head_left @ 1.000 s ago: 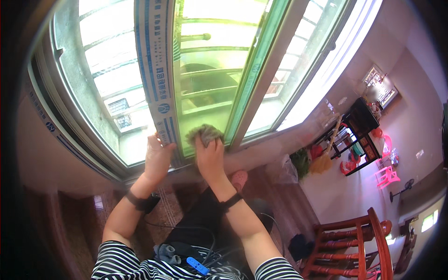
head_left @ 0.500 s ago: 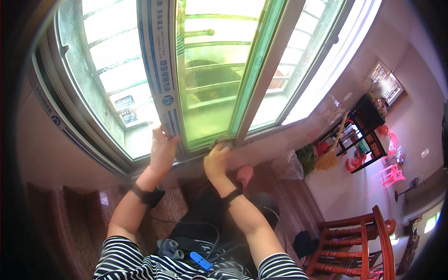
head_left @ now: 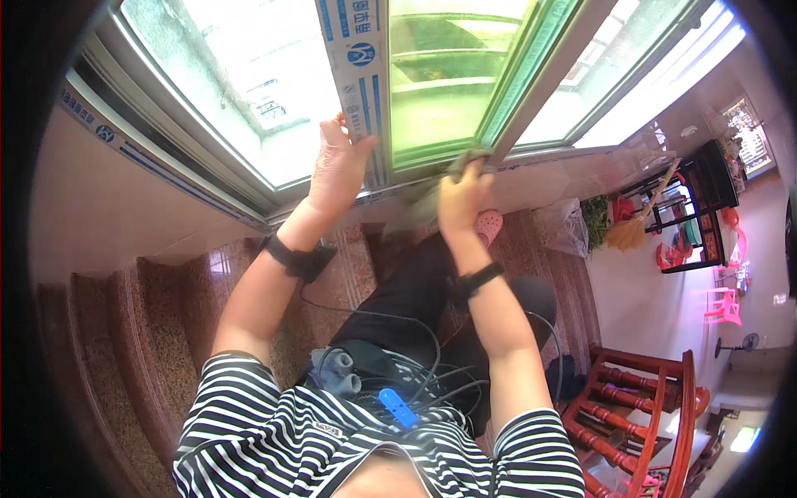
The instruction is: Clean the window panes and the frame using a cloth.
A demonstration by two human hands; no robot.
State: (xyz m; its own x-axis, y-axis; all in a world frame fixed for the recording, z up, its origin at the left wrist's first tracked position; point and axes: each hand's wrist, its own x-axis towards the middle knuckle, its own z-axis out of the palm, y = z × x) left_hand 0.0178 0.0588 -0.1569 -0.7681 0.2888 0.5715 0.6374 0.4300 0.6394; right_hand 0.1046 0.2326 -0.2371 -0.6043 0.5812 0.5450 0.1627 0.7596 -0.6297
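My left hand (head_left: pixel 336 170) grips the edge of the sliding window's upright frame (head_left: pixel 359 87), its fingertips behind the edge and its thumb on the front face. Blue-and-white protective film covers that upright. To the right of it, my right hand (head_left: pixel 465 199) is closed around a grey-brown cloth (head_left: pixel 473 156) at the bottom rail of the greenish window pane (head_left: pixel 444 112). The cloth's lower part hangs blurred beside the hand. Both wrists wear black bands.
Brown stone steps (head_left: pixel 178 319) run below the window. A pink clog (head_left: pixel 488 226) shows beneath my right hand. Dark cables (head_left: pixel 432 332) and a blue device (head_left: pixel 398 407) lie across my lap. At the lower right stands a red wooden railing (head_left: pixel 635 423); a broom (head_left: pixel 631 232) leans beyond.
The view has shifted, so the window sits higher and further right. My left hand keeps its grip on the frame. My right hand stays at the bottom rail, where more of the cloth shows, blurred.
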